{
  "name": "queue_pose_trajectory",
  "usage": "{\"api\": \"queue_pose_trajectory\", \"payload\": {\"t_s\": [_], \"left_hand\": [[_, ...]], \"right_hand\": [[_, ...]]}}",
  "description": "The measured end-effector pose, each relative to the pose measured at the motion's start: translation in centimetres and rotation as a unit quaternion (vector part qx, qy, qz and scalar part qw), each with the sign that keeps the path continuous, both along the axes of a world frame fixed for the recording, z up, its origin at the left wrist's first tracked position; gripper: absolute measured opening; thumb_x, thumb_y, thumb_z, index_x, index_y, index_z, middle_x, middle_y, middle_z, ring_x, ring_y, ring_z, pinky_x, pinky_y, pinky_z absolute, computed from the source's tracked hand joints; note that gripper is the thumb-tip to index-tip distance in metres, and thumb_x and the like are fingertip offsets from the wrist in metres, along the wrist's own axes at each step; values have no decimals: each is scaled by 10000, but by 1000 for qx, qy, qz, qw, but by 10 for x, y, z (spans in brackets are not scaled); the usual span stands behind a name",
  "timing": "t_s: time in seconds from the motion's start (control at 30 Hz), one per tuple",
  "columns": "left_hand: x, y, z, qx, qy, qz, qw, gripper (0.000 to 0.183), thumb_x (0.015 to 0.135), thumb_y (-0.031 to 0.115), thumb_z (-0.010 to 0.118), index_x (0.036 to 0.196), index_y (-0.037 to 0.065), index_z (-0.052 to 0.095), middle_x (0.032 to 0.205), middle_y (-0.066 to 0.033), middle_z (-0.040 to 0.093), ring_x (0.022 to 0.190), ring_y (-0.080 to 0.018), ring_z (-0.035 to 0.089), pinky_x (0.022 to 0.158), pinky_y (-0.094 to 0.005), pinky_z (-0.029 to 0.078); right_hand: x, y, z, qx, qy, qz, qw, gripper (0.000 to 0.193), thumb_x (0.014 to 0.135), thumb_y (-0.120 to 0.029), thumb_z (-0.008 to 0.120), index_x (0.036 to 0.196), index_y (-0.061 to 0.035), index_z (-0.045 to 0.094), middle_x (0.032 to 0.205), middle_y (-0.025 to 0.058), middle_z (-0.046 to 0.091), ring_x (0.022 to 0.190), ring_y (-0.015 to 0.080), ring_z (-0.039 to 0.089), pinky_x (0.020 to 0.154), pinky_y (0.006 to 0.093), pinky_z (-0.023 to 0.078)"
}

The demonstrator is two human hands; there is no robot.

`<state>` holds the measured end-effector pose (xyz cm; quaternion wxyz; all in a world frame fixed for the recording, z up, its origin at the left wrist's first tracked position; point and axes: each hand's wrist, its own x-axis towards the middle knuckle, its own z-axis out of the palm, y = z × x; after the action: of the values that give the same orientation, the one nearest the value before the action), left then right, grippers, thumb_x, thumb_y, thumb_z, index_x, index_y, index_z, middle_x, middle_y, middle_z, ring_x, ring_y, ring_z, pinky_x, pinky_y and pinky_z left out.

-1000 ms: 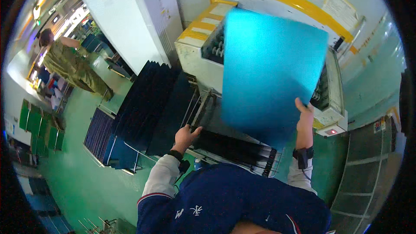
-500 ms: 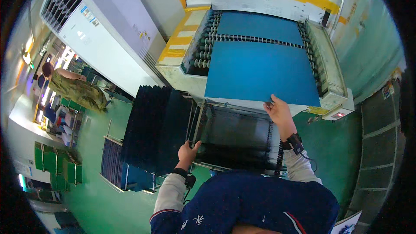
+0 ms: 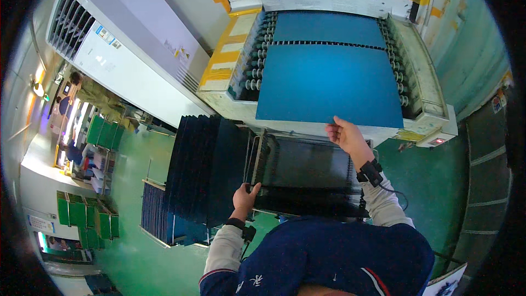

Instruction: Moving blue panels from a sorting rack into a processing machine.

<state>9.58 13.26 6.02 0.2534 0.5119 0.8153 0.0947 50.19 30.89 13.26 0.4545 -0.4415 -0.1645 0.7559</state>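
Observation:
A flat blue panel [image 3: 329,85] lies on the rollers of a conveyor machine [image 3: 416,71], its near edge reaching over the machine's front. My right hand [image 3: 346,136] is at that edge, thumb and fingers apart, the thumb overlapping the rim; it does not grip the panel. A second blue panel [image 3: 329,28] lies behind the first, a narrow strip of rollers between them. My left hand [image 3: 245,198] is closed around the left side of a dark slotted rack [image 3: 307,200], which stands between me and the machine.
Left of the slotted rack stands a tall stack of dark panels [image 3: 200,170], with another racked batch [image 3: 153,208] beside it. A white air-conditioner cabinet [image 3: 137,60] leans into view at upper left. Green racks [image 3: 82,211] and a partly hidden person [image 3: 96,96] are farther off.
The strip of rollers between the two blue panels has narrowed. My right hand has loosened slightly at the near edge. My left hand stays on the rack, and the view has shifted a little.

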Motion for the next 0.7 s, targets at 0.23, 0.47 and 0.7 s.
{"api": "queue_pose_trajectory", "payload": {"t_s": [0.23,0.47,0.7], "left_hand": [[1,1,2,2,-5,1,1000,814,825,720,627,1198,-3,663,1030,-211,727,1015,-377,687,880,-456,533],[2,-3,6,17,4,-2,1000,792,831,706,630,1185,-1,668,1004,-215,727,993,-378,693,858,-456,536],[5,2,11,22,-18,2,1000,774,824,693,647,1157,-5,682,1004,-223,727,984,-384,695,856,-457,537]], "right_hand": [[3,7,-3,15,14,6,1000,388,959,-373,662,1001,11,688,881,103,707,768,216,651,697,339,512],[-3,11,-11,25,18,-21,999,388,964,-374,658,991,13,673,869,105,699,738,203,629,679,337,500],[-5,13,-10,15,13,-36,999,396,967,-382,656,987,13,667,879,105,694,737,193,620,682,337,498]]}}
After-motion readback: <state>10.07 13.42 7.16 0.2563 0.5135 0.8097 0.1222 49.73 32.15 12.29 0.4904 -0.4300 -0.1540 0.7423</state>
